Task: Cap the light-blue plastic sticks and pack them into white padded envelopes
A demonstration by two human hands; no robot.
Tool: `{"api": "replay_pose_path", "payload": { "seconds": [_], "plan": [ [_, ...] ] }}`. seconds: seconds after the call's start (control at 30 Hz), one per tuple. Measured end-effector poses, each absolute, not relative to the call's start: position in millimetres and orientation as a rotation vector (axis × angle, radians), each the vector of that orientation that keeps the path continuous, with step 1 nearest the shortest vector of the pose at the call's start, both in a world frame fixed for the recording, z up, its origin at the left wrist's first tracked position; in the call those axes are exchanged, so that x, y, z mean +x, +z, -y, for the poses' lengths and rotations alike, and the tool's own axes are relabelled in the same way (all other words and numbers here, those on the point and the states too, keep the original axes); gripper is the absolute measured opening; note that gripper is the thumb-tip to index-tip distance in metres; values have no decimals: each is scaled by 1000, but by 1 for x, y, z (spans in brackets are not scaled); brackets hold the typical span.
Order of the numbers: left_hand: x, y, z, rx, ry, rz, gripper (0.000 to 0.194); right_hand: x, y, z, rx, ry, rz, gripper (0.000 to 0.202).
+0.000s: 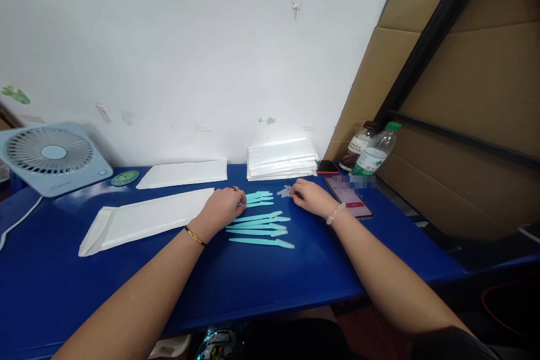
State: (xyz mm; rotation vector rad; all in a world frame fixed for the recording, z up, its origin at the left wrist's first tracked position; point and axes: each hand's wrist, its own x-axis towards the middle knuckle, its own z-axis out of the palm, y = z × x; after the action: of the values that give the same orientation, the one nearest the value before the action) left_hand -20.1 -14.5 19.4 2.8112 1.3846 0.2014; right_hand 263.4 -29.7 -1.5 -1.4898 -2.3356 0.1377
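Note:
Turquoise eyebrow razors [261,233] lie in a loose row on the blue table, their blade ends toward the right. My left hand [224,207] is closed over the handle ends of the upper razors [260,197], fingers curled down on them; the fingertips are partly hidden. Across from it, my right hand [313,198] has its fingers bent together at a few small clear plastic caps [286,191], pinching at the edge of this little pile. Left of my left hand, a long white padded envelope [147,219] lies flat with its flap open.
Another white envelope [183,174] and a stack of envelopes [282,158] sit by the wall. A blue fan [54,154] and a green disc [125,178] are at left. At right are a phone [352,199], an orange-edged phone [328,167] and two bottles [373,154].

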Motion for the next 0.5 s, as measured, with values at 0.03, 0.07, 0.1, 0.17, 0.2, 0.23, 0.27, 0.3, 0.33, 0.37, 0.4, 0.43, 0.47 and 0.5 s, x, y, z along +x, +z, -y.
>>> {"api": "replay_pose_path", "payload": {
  "seconds": [0.03, 0.07, 0.1, 0.17, 0.2, 0.23, 0.27, 0.3, 0.33, 0.37, 0.4, 0.43, 0.47, 0.5],
  "plan": [
    [-19, 20, 15, 2835, 190, -1398, 20, 262, -1, 31, -1475, 145, 2330, 10],
    [-18, 21, 16, 2859, 173, -1413, 23, 261, -1, 32, -1457, 181, 2312, 9],
    [-18, 21, 17, 2879, 159, -1428, 25, 259, 0, 33, -1441, 239, 2279, 8],
    [-17, 21, 17, 2892, 162, -1445, 27, 256, 1, 35, -1416, 389, 2185, 10],
    [-16, 20, 16, 2875, 186, -1454, 27, 254, 1, 36, -1406, 461, 2133, 13],
    [-16, 20, 16, 2838, 225, -1464, 26, 252, 2, 37, -1392, 526, 2086, 17],
    [-17, 19, 16, 2783, 274, -1466, 25, 250, 2, 37, -1367, 580, 2046, 20],
    [-17, 18, 16, 2716, 329, -1455, 24, 248, 2, 38, -1332, 626, 2012, 22],
    [-17, 18, 16, 2647, 384, -1428, 23, 247, 2, 38, -1291, 668, 1978, 24],
    [-18, 18, 16, 2584, 432, -1389, 24, 246, 3, 39, -1250, 706, 1939, 25],
    [-18, 19, 17, 2532, 469, -1340, 24, 245, 3, 39, -1216, 737, 1893, 26],
    [-19, 19, 18, 2494, 494, -1289, 25, 245, 3, 39, -1194, 761, 1842, 27],
    [-19, 21, 19, 2468, 506, -1248, 26, 245, 3, 39, -1185, 775, 1795, 29],
    [-19, 22, 20, 2452, 505, -1217, 27, 246, 4, 39, -1185, 781, 1756, 30]
  ]
}}
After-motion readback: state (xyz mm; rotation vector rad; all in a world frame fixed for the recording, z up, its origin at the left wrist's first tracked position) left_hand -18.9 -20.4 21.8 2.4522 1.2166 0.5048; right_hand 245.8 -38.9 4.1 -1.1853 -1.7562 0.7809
